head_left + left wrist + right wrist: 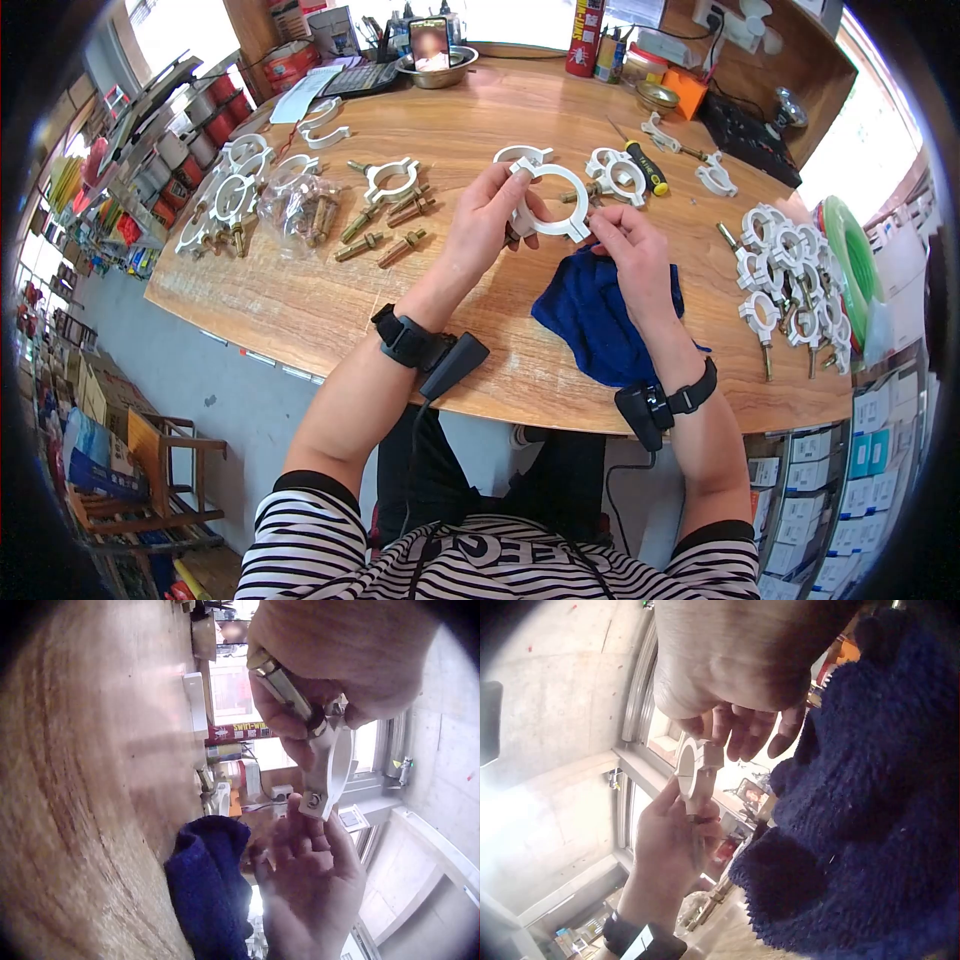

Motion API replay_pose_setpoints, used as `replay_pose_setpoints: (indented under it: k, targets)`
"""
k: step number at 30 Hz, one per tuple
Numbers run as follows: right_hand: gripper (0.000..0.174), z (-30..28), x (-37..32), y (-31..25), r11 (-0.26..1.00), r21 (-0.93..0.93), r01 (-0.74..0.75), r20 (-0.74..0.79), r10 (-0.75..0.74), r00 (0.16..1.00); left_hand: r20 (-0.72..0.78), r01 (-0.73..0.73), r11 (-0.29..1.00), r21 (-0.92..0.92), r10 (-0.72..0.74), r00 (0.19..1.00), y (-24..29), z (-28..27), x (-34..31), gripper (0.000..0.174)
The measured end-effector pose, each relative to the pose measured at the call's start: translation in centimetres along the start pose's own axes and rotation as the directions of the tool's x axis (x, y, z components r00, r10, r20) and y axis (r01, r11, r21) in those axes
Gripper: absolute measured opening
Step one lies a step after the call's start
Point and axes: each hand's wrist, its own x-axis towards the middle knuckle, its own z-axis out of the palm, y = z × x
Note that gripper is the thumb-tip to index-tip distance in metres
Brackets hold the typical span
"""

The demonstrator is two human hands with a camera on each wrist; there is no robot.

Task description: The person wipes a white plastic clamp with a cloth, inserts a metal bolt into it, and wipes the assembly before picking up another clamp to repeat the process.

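Note:
A white ring clamp (568, 176) is held up over the table between both hands. The left hand (485, 215) pinches one side of it, thumb on top; in the left wrist view a brass-coloured bolt (283, 686) lies within that hand's fingers. At the clamp's other end, the right hand (635, 262) has thumb and fingertips at the lug (312, 804). Beneath the right hand lies a crumpled dark blue cloth (588, 315). Behind the held clamp, another white clamp piece (523, 154) rests on the table.
Several white clamps and bolts lie at the left (235, 198) and in a pile at the right (790, 260). Loose bolts (402, 248) are left of the hands. A yellow-black screwdriver (646, 168) lies behind; a green coil (850, 250) stands at the right edge.

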Motion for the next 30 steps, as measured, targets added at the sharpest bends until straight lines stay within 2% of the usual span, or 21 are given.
replay_pose_setpoints:
  k: [2, 6, 9, 12, 17, 21, 24, 26, 30]
  targets:
    - [0.014, -0.43, 0.19, 0.41, 0.989, -0.151, -0.002, 0.016, 0.004, 1.0, 0.005, 0.003, 1.0, -0.001, -0.003, 1.0, 0.02, 0.01, -0.02, 0.031]
    - [0.015, -0.05, 0.03, 0.08, 0.996, -0.09, -0.015, -0.009, 0.014, 1.0, 0.006, -0.004, 1.0, -0.01, 0.004, 1.0, 0.07, 0.06, -0.07, 0.031]
    - [0.016, -0.18, 0.05, 0.25, 0.997, -0.077, 0.029, 0.0, -0.029, 1.0, 0.004, 0.001, 1.0, 0.005, -0.001, 1.0, 0.06, 0.06, -0.03, 0.031]
    - [0.017, -0.35, 0.13, 0.25, 0.987, -0.159, -0.006, 0.02, 0.01, 1.0, 0.009, -0.001, 1.0, 0.0, 0.001, 1.0, -0.06, 0.01, 0.0, 0.031]
    - [0.017, 0.0, -0.02, 0.13, 0.998, -0.064, 0.018, -0.004, -0.019, 1.0, 0.001, 0.003, 1.0, 0.013, -0.003, 1.0, 0.07, 0.09, -0.02, 0.03]
    - [0.017, -0.34, 0.14, 0.33, 0.991, -0.135, -0.016, 0.025, 0.019, 0.999, 0.014, -0.003, 1.0, 0.017, 0.003, 1.0, -0.04, 0.0, 0.0, 0.03]
    - [0.016, 0.05, 0.0, 0.18, 0.995, -0.091, -0.034, 0.009, 0.035, 0.999, 0.008, -0.003, 1.0, -0.007, 0.003, 1.0, 0.06, 0.04, -0.03, 0.03]
    - [0.015, 0.17, -0.11, 0.34, 0.999, -0.033, 0.025, 0.0, -0.025, 1.0, 0.007, 0.001, 1.0, -0.002, -0.001, 1.0, 0.07, 0.07, -0.01, 0.029]
    - [0.015, -0.26, 0.09, 0.64, 0.992, -0.122, -0.009, 0.023, 0.012, 1.0, 0.009, 0.002, 1.0, -0.002, -0.002, 1.0, -0.04, -0.01, 0.0, 0.03]
